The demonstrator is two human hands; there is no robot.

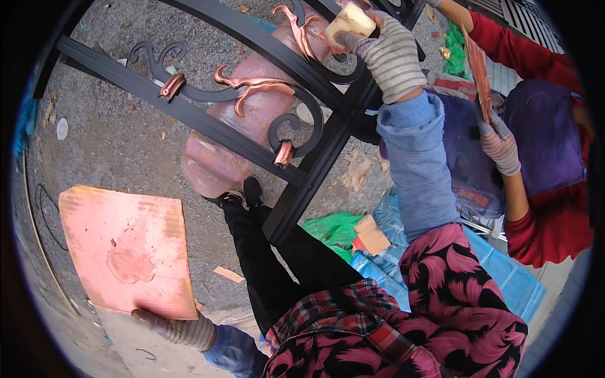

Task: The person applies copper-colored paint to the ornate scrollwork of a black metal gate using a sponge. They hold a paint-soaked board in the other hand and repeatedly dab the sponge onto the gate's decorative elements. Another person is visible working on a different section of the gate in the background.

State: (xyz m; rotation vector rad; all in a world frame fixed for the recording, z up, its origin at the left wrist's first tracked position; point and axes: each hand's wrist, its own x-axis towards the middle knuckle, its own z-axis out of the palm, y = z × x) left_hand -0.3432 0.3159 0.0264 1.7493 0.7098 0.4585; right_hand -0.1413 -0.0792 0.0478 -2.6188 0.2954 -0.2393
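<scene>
My left hand (181,331), in a striped knit glove, grips the lower edge of a cardboard sheet (151,217) coated in pink-copper paint. A wet paint blob (131,261) sits on the sheet. In my right hand (394,60), also gloved, is a pale yellow sponge (350,24) pinched by the fingers. The sponge is beside a copper-coloured leaf ornament (301,34) on a black metal frame (339,132); whether they touch, I cannot tell. Lower on the frame, another copper leaf (261,87) lies along a black scroll (313,116), with copper-coloured bands nearby.
At the right, a co-worker's gloved hand (501,148) holds a copper-stained board (477,72). A bulky plastic-wrapped bundle (217,160) lies beneath the frame on gravel. Green plastic (331,230), a torn cardboard piece (370,236) and blue sheeting (510,268) are near my legs.
</scene>
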